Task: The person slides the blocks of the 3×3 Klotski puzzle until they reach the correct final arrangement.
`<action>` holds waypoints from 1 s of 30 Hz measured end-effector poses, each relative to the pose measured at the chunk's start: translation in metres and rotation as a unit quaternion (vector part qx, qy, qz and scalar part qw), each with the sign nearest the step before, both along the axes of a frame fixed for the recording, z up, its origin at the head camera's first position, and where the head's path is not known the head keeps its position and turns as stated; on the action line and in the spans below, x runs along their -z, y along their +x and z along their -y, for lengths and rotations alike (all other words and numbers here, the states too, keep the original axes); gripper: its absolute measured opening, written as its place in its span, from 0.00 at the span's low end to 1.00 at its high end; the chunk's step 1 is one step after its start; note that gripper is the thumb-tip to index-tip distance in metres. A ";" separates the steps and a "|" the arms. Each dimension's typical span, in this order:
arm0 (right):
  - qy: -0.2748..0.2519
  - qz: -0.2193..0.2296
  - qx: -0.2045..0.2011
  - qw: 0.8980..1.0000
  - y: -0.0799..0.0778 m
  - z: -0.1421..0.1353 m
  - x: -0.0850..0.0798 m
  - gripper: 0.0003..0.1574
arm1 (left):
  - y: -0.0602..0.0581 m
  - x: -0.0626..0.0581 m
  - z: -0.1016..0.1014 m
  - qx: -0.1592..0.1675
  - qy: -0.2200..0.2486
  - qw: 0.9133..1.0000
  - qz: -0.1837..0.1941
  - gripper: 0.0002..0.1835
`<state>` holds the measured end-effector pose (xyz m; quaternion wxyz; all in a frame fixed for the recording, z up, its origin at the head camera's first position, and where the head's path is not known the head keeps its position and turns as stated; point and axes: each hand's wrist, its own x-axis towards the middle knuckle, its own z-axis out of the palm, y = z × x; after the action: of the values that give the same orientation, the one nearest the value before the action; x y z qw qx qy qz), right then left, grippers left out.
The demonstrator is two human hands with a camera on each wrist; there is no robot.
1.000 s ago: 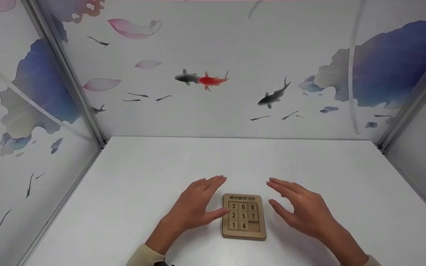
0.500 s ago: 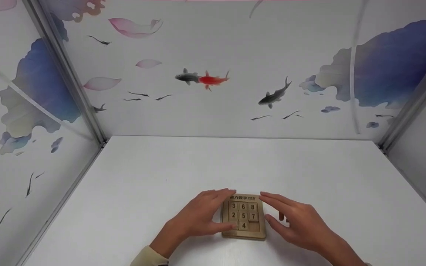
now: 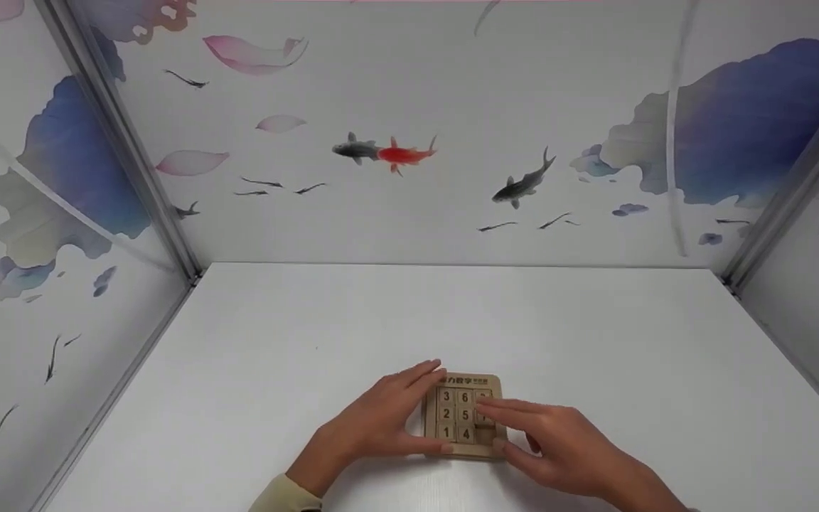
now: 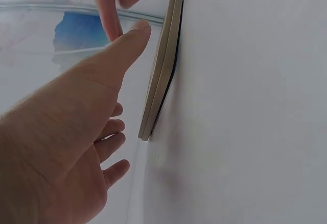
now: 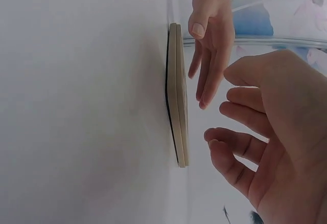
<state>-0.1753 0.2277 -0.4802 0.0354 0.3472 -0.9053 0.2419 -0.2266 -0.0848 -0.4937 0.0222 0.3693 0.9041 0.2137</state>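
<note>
A wooden sliding number puzzle [image 3: 472,450] lies flat on the white table, its numbered tiles in rows with a vacant slot at the lower right. My left hand [image 3: 388,416] is at its left side, thumb by the near edge and fingertips by the upper left corner. Over the puzzle's right side hovers my right hand [image 3: 559,444], its fingers covering part of the 8 and 7 tiles. The left wrist view shows the puzzle [image 4: 162,70] edge-on, beside my left thumb. In the right wrist view, the loosely bent right fingers [image 5: 240,144] stand apart from the puzzle [image 5: 177,96].
The white table [image 3: 310,313] stretches behind and to both sides of the puzzle. A back wall [image 3: 409,220] printed with fish and petals rises at its far edge. Metal posts [image 3: 121,142] stand at the corners, with side walls left and right.
Both hands have come in to the puzzle. The right hand has moved left over the right-hand tiles; the left thumb has slid down to the near edge, uncovering the 1 tile.
</note>
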 end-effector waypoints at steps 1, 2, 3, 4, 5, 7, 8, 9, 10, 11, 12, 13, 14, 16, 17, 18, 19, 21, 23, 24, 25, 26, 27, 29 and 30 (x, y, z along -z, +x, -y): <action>0.005 0.015 -0.009 1.000 0.000 0.001 0.001 0.34 | 0.000 0.000 0.000 0.000 0.000 1.000 0.002 0.59; 0.009 0.027 -0.019 0.999 0.000 0.002 0.002 0.33 | 0.001 0.001 0.001 0.000 -0.001 1.000 0.004 0.59; 0.014 0.038 -0.028 0.999 0.000 0.003 0.002 0.32 | 0.001 0.001 0.001 0.000 -0.003 1.000 0.005 0.59; 0.018 0.046 -0.038 0.998 0.000 0.004 0.003 0.32 | 0.001 0.002 0.001 0.000 -0.004 1.000 0.005 0.60; 0.021 0.051 -0.046 0.997 0.001 0.004 0.004 0.31 | 0.001 0.002 0.001 0.000 -0.005 1.000 0.007 0.60; 0.026 0.049 -0.061 0.997 0.001 0.005 0.005 0.30 | 0.001 0.002 0.001 -0.001 -0.006 1.000 0.012 0.60; 0.028 0.047 -0.066 0.996 0.002 0.005 0.006 0.30 | 0.001 0.002 0.001 -0.001 -0.006 1.000 0.013 0.60; 0.031 0.044 -0.071 0.996 0.002 0.005 0.006 0.30 | 0.000 0.002 0.000 -0.001 -0.008 1.000 0.014 0.60; 0.034 0.040 -0.075 0.996 0.002 0.005 0.006 0.29 | 0.000 0.002 0.000 -0.001 -0.010 1.000 0.015 0.60; 0.039 0.042 -0.077 0.995 0.003 0.005 0.006 0.29 | 0.000 0.002 0.000 0.001 -0.011 1.000 0.015 0.60; 0.044 0.043 -0.080 0.995 0.003 0.005 0.006 0.29 | -0.001 0.003 0.000 0.002 -0.011 1.000 0.014 0.60; 0.047 0.045 -0.082 0.994 0.003 0.005 0.006 0.29 | -0.001 0.003 -0.001 0.004 -0.013 1.000 0.012 0.60; 0.050 0.047 -0.084 0.994 0.003 0.005 0.006 0.29 | -0.001 0.004 -0.001 0.005 -0.014 1.000 0.010 0.60; 0.055 0.050 -0.087 0.993 0.004 0.006 0.007 0.28 | -0.002 0.004 -0.001 0.008 -0.017 1.000 0.003 0.60; 0.055 0.052 -0.087 0.993 0.004 0.006 0.007 0.28 | -0.002 0.005 -0.001 0.010 -0.017 1.000 -0.001 0.60; 0.055 0.052 -0.087 0.993 0.004 0.006 0.007 0.28 | -0.002 0.005 -0.001 0.010 -0.019 1.000 -0.003 0.59; 0.056 0.053 -0.086 0.993 0.005 0.006 0.007 0.28 | -0.002 0.005 -0.001 0.010 -0.021 1.000 -0.004 0.59; 0.059 0.059 -0.080 0.993 0.005 0.007 0.007 0.27 | -0.001 0.005 -0.001 0.011 -0.024 1.000 -0.006 0.58; 0.063 0.065 -0.073 0.993 0.006 0.007 0.006 0.27 | -0.001 0.006 -0.001 0.010 -0.027 1.000 -0.005 0.58; 0.065 0.069 -0.070 0.993 0.006 0.007 0.006 0.27 | -0.001 0.006 -0.001 0.008 -0.029 1.000 -0.004 0.58; 0.066 0.069 -0.069 0.993 0.006 0.006 0.006 0.27 | -0.001 0.006 -0.001 0.007 -0.029 1.000 -0.001 0.58; 0.067 0.069 -0.070 0.993 0.005 0.006 0.006 0.27 | -0.001 0.006 -0.001 0.006 -0.029 1.000 0.001 0.58; 0.066 0.068 -0.072 0.993 0.005 0.006 0.006 0.27 | -0.001 0.006 -0.001 0.005 -0.029 1.000 0.002 0.58; 0.067 0.070 -0.073 0.993 0.004 0.006 0.006 0.27 | -0.001 0.006 -0.001 0.004 -0.028 1.000 0.005 0.58; 0.067 0.073 -0.073 0.992 0.004 0.006 0.005 0.26 | -0.001 0.006 0.000 0.003 -0.027 1.000 0.006 0.58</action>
<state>-0.1713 0.2219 -0.4854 -0.0716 0.3959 -0.8917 0.2074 -0.2276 -0.0843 -0.4996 0.0386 0.3700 0.9083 0.1911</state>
